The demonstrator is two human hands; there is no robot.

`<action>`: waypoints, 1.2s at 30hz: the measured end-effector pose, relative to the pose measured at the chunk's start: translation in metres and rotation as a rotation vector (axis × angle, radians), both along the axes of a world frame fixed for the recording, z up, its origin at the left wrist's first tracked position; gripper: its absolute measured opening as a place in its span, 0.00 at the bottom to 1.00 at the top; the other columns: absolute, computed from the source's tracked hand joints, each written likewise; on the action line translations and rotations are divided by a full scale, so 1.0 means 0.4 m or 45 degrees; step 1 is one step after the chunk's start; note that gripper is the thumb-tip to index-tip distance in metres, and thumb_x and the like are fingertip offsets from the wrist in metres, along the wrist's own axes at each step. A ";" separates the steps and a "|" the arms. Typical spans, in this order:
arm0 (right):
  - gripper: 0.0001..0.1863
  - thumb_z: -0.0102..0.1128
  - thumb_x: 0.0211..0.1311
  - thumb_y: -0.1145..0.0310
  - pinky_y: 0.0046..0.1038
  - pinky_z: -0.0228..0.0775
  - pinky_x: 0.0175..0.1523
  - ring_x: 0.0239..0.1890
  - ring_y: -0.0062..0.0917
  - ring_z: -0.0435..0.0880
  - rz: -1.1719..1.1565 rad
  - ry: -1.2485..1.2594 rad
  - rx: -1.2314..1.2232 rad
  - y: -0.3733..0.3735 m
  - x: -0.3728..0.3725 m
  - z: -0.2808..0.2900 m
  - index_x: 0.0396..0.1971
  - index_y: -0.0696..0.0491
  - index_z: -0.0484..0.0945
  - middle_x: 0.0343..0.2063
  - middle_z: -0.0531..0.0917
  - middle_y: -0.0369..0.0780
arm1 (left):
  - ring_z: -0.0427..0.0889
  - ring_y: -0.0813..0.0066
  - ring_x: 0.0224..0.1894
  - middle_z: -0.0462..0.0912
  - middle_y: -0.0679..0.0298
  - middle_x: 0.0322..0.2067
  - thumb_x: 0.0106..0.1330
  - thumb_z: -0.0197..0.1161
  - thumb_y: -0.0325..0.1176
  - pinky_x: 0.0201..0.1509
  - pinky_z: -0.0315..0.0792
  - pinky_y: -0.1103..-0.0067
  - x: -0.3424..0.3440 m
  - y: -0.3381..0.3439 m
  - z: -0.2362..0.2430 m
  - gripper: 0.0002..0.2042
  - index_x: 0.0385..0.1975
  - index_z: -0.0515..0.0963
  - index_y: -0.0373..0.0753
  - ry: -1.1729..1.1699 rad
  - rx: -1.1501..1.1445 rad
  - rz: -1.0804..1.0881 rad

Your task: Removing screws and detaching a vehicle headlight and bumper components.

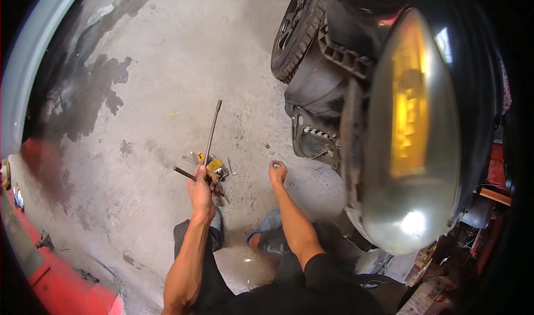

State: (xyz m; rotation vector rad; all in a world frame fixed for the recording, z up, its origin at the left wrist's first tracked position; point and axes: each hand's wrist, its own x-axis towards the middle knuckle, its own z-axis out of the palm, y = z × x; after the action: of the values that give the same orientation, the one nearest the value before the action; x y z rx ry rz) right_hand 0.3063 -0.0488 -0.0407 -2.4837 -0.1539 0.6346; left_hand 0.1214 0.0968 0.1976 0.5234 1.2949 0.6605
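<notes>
My left hand (202, 190) is closed round a tool with a long metal shaft (214, 126) pointing away from me and a dark crossbar (186, 172) sticking out to the left. Behind that hand, a yellow-and-black case (217, 166) with small metal tools lies on the concrete floor, beside a short L-shaped key (231, 169). To the right, my right hand (277, 170) has its fingers curled, and whatever it may hold is too small to make out. It hangs near a dark car's hanging liner and bracket (314, 137).
The car's headlight (409, 131) and raised front corner fill the right side, with a wheel (295, 34) behind. A pale panel (28, 48) edges the left, above red equipment (61, 281). Cluttered items (425, 281) lie at lower right. My feet (264, 226) are below my hands.
</notes>
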 end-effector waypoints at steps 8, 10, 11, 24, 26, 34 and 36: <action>0.13 0.68 0.51 0.60 0.39 0.70 0.41 0.35 0.43 0.81 0.173 -0.264 0.117 0.103 0.065 -0.212 0.32 0.51 0.80 0.27 0.82 0.49 | 0.61 0.82 0.17 0.65 0.69 0.16 0.73 0.43 0.38 0.25 0.62 0.81 0.021 0.141 0.029 0.17 0.49 0.70 0.30 -0.261 0.285 -0.165; 0.13 0.68 0.50 0.59 0.39 0.70 0.41 0.35 0.44 0.80 0.207 -0.334 0.128 0.095 0.086 -0.231 0.32 0.51 0.80 0.27 0.82 0.49 | 0.60 0.83 0.17 0.65 0.70 0.16 0.73 0.43 0.39 0.25 0.61 0.81 0.061 0.136 0.031 0.20 0.53 0.68 0.28 -0.319 0.327 -0.153; 0.14 0.69 0.50 0.59 0.39 0.70 0.41 0.35 0.44 0.81 0.302 -0.276 0.113 0.092 0.104 -0.235 0.32 0.52 0.80 0.27 0.82 0.49 | 0.61 0.83 0.18 0.65 0.70 0.17 0.73 0.43 0.39 0.26 0.61 0.81 0.077 0.136 0.029 0.19 0.53 0.68 0.29 -0.347 0.403 -0.159; 0.15 0.53 0.60 0.60 0.31 0.70 0.31 0.29 0.25 0.78 -0.330 0.157 0.592 0.077 0.220 -0.386 0.40 0.54 0.80 0.25 0.81 0.36 | 0.64 0.81 0.20 0.67 0.68 0.19 0.72 0.44 0.38 0.28 0.66 0.77 0.087 0.174 -0.015 0.17 0.51 0.68 0.32 -0.517 0.397 -0.184; 0.14 0.48 0.62 0.63 0.33 0.70 0.32 0.29 0.29 0.78 -0.378 0.075 0.597 0.107 0.193 -0.392 0.40 0.53 0.79 0.26 0.81 0.38 | 0.64 0.81 0.20 0.67 0.68 0.19 0.73 0.44 0.38 0.28 0.66 0.77 0.080 0.180 -0.016 0.17 0.51 0.68 0.32 -0.507 0.431 -0.168; 0.10 0.50 0.55 0.77 0.37 0.70 0.43 0.38 0.40 0.78 0.426 -0.400 0.547 0.295 0.003 -0.308 0.37 0.53 0.76 0.35 0.79 0.47 | 0.63 0.82 0.20 0.66 0.69 0.18 0.73 0.44 0.38 0.28 0.66 0.79 0.061 0.191 -0.013 0.17 0.52 0.69 0.32 -0.413 0.536 -0.167; 0.11 0.51 0.53 0.78 0.36 0.70 0.46 0.42 0.40 0.78 0.578 -0.381 0.496 0.298 -0.014 -0.292 0.37 0.54 0.76 0.41 0.78 0.48 | 0.63 0.83 0.20 0.66 0.70 0.18 0.73 0.44 0.38 0.27 0.65 0.79 0.056 0.192 -0.010 0.17 0.52 0.69 0.32 -0.399 0.547 -0.158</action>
State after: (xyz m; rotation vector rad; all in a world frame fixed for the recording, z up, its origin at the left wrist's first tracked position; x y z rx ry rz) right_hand 0.3008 0.0705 -0.1575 -2.1525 -0.8865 0.3560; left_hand 0.1436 0.1735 0.1934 0.8071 0.8191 0.8838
